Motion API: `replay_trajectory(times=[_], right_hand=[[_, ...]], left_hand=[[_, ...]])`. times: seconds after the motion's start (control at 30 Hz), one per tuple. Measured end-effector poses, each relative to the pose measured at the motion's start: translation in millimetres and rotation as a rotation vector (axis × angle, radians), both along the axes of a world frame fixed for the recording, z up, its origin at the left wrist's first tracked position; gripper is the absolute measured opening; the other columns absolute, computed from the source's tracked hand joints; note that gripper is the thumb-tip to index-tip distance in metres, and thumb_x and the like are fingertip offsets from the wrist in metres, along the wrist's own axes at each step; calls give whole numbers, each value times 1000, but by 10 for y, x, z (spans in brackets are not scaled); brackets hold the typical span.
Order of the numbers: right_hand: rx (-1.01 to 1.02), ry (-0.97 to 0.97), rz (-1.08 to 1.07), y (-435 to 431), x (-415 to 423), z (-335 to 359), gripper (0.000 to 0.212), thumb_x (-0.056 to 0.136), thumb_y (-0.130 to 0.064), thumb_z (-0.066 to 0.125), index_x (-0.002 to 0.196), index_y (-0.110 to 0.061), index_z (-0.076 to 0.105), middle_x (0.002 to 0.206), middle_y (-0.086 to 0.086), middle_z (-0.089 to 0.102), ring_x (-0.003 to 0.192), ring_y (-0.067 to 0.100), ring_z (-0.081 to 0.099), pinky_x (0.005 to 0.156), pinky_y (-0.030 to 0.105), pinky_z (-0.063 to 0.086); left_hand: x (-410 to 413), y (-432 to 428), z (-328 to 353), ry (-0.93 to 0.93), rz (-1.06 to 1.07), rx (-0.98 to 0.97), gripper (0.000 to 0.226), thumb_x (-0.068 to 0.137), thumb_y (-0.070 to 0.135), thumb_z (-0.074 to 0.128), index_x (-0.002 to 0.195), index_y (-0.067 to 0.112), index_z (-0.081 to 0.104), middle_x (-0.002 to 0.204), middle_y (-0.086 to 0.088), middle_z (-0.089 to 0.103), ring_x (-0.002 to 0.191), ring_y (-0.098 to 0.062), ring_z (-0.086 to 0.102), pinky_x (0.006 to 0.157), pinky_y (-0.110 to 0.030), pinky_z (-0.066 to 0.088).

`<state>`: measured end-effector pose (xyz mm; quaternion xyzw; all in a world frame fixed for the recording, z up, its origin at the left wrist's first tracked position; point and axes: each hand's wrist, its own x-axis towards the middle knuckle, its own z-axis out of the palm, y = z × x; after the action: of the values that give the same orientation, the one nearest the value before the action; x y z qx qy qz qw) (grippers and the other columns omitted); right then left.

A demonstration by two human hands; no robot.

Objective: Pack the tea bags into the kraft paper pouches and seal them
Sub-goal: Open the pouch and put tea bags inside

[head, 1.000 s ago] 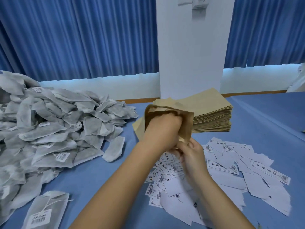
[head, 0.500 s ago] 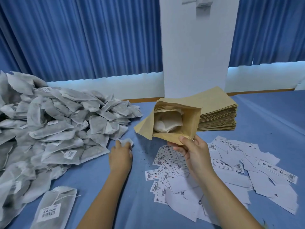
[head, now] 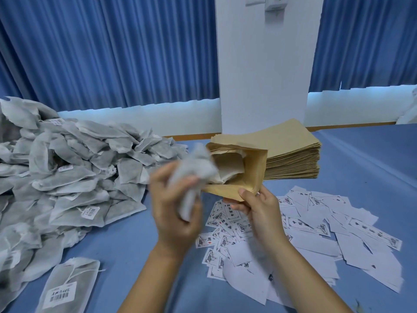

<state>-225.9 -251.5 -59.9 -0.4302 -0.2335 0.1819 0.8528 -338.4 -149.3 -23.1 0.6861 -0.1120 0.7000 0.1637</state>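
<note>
My right hand (head: 257, 207) pinches the lower edge of an open kraft paper pouch (head: 255, 175), its mouth facing me. A pale tea bag (head: 230, 168) lies inside it. My left hand (head: 174, 211) grips a grey-white tea bag (head: 196, 168), blurred by motion, with its top end right at the pouch's mouth. A big heap of tea bags (head: 67, 175) covers the left of the blue table. A stack of flat kraft pouches (head: 291, 152) stands behind the held pouch.
White printed labels (head: 316, 224) lie scattered on the table under and right of my right hand. One tea bag with a barcode tag (head: 67, 288) lies near the front left edge. A white pillar (head: 264, 64) and blue curtains stand behind the table.
My left hand took a tea bag from the edge of the heap and carried it up and right to the pouch's mouth. My right hand kept holding the open pouch.
</note>
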Motion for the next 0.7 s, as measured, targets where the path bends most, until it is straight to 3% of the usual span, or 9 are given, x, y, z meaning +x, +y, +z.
replay_trajectory(times=[0.07, 0.1, 0.2, 0.27, 0.4, 0.47, 0.57, 0.63, 0.7], right_hand=[[-74, -43, -69, 16, -11, -33, 10, 81, -8, 60, 91, -9, 64, 70, -3, 70, 60, 9, 66, 48, 16, 48], [-135, -66, -101, 12, -21, -39, 11, 78, -15, 59, 87, -13, 66, 67, -5, 68, 60, 6, 63, 49, 16, 47], [-141, -87, -91, 22, -23, -70, 18, 89, -5, 55, 82, -16, 67, 62, -6, 64, 57, 4, 57, 50, 15, 46], [-158, -90, -68, 33, -44, -59, 30, 90, 10, 46, 93, -12, 66, 61, -6, 62, 54, 6, 57, 49, 15, 47], [-228, -141, 24, 65, -161, -54, 47, 91, 12, 41, 125, -17, 56, 65, 1, 64, 48, 22, 66, 53, 24, 53], [-231, -116, 67, 52, -200, -55, 46, 93, 12, 40, 124, -20, 54, 71, 3, 68, 47, 26, 67, 53, 24, 53], [-236, -115, 152, 48, -232, -41, 40, 94, 14, 39, 128, -2, 51, 81, 15, 68, 46, 26, 65, 42, 23, 48], [-249, -126, 185, 57, -270, -48, 41, 93, 15, 40, 127, -3, 53, 95, 17, 67, 48, 28, 66, 44, 24, 50], [-240, -167, 186, 55, -317, -48, 42, 91, 15, 41, 118, -12, 59, 84, 9, 72, 49, 30, 68, 48, 24, 51]], left_hand=[[63, -211, 93, 308, 13, 282, 28, 92, 14, 52, 119, 23, 55, 116, -11, 52, 110, -17, 54, 84, -25, 45], [134, -277, 117, 496, 97, 314, 36, 88, 11, 55, 121, 24, 55, 117, -10, 54, 104, -22, 57, 76, -28, 48], [356, -331, 134, 955, 395, 74, 44, 86, 17, 55, 128, 29, 50, 116, -2, 47, 102, -23, 52, 69, -37, 48], [475, -255, 119, 1089, 532, -41, 42, 88, 20, 56, 128, 29, 48, 116, -3, 44, 104, -23, 51, 73, -35, 45], [782, -31, 216, 1371, 743, -132, 34, 93, 16, 48, 127, 17, 47, 129, -14, 46, 115, -32, 50, 91, -36, 44], [901, 78, 270, 1585, 847, -72, 36, 98, 25, 40, 133, 15, 40, 135, -14, 42, 124, -32, 43, 101, -37, 34], [905, 192, 226, 1788, 842, -22, 37, 99, 30, 34, 133, 15, 39, 135, -13, 41, 125, -31, 40, 104, -35, 30], [811, 212, 191, 1841, 788, -55, 37, 99, 32, 36, 132, 17, 41, 135, -12, 42, 125, -30, 40, 107, -36, 31], [619, 197, 201, 1716, 736, -99, 27, 98, 31, 40, 122, 22, 46, 124, -9, 48, 114, -28, 45, 99, -32, 34]])
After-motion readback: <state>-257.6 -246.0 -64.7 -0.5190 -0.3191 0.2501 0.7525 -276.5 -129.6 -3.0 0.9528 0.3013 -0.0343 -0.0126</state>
